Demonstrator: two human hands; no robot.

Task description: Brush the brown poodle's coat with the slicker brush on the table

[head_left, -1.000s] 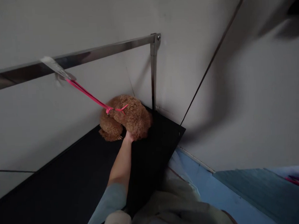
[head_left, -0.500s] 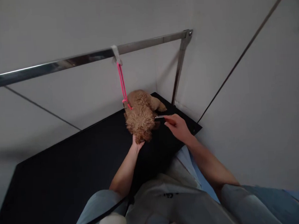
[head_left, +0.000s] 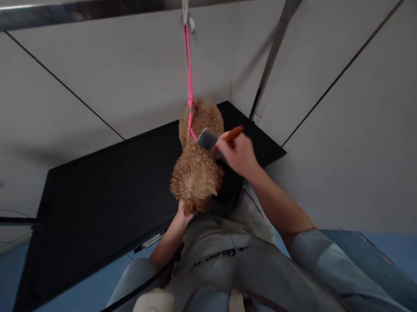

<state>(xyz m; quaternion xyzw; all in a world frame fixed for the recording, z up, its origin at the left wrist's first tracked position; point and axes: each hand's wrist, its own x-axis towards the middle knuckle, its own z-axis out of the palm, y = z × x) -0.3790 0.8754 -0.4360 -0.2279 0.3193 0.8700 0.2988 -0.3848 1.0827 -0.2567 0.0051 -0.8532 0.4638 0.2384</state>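
Note:
A curly brown dog (head_left: 195,173) is on the black grooming table (head_left: 112,193), its head toward me. My left hand (head_left: 185,210) holds it under the muzzle; most of the fingers are hidden by fur. In my right hand (head_left: 239,154) is a slicker brush (head_left: 206,139) with an orange-brown handle, the fingers wrapped round it. Its flat head is over the dog's neck, close to the fur; whether it touches I cannot tell. A pink grooming loop (head_left: 189,68) runs from the dog's neck up to the metal bar.
A metal bar (head_left: 117,7) crosses above the table, its post (head_left: 271,55) standing at the table's right back. Pale wall panels (head_left: 350,134) close in behind and on the right. A grey apron (head_left: 231,266) covers my front, near the table edge.
The slicker brush has gone from beside the dog's head to over its neck and turned its flat face into view. My view has tipped lower. My left hand stays under the muzzle.

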